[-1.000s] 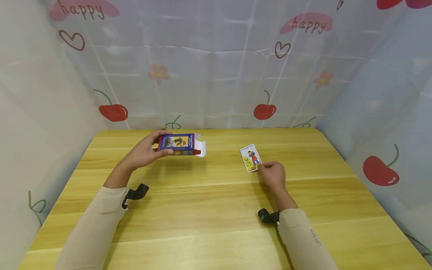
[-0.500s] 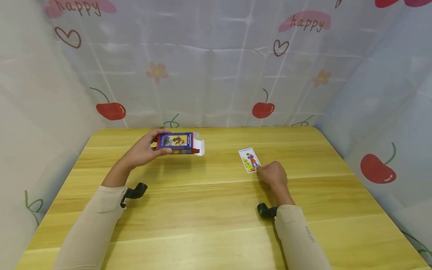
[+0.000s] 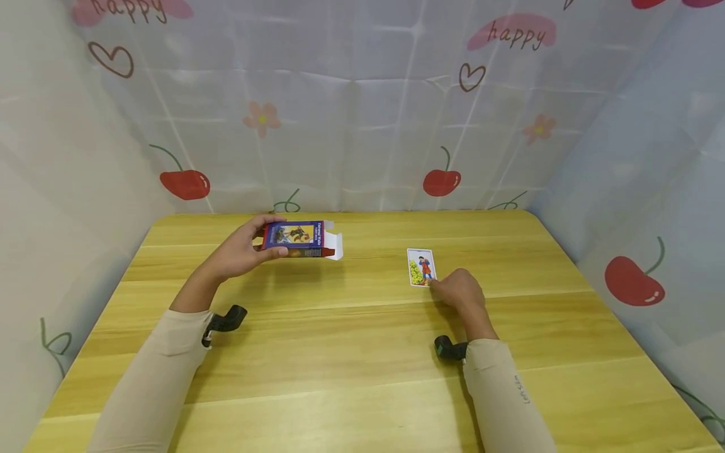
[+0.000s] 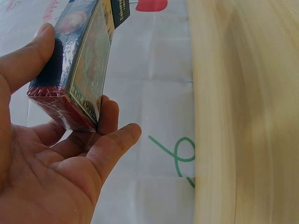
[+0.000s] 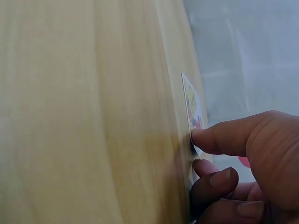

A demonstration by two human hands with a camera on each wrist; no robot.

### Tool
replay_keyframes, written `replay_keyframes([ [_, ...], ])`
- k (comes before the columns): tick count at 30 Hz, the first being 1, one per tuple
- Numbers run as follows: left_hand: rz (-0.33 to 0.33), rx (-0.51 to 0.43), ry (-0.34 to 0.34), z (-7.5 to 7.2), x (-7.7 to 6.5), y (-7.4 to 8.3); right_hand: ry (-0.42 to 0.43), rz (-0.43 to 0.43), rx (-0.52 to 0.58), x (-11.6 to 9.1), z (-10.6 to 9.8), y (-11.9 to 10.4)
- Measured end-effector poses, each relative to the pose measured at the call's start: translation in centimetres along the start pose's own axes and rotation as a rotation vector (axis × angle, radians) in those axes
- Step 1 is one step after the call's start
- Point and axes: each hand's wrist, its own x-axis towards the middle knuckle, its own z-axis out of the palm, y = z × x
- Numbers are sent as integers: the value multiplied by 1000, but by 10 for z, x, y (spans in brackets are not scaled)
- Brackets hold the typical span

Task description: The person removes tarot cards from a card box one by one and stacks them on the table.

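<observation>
My left hand (image 3: 239, 253) grips the closed end of a tarot card box (image 3: 296, 234), thumb along the near side and fingers behind. The box is purple-blue with a red end; its white flap (image 3: 334, 244) stands open toward the right. In the left wrist view, the box (image 4: 77, 60) is held between thumb and fingers above the table's height. My right hand (image 3: 461, 291) pinches the near right corner of a tarot card (image 3: 421, 268), its picture of a figure in red and blue with yellow discs facing up. The right wrist view shows the thumb (image 5: 219, 137) on the card's face (image 5: 192, 105).
The wooden table (image 3: 340, 365) spreads beneath both hands. A white sheet with cherries (image 3: 442, 182) hangs along its far edge, and similar sheets flank the sides. Black wrist cameras sit on the left (image 3: 228, 318) and right (image 3: 451, 348) sleeves.
The card has turned in my right hand's pinch and now lies straighter, its far end swung toward the right. My left hand and the box have stayed nearly still.
</observation>
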Motion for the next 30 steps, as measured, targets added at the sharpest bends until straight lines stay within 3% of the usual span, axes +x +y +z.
replay_keyframes([
  [30,2,-1,10,0,-1,0,-58,-118,7,2,-8,2],
])
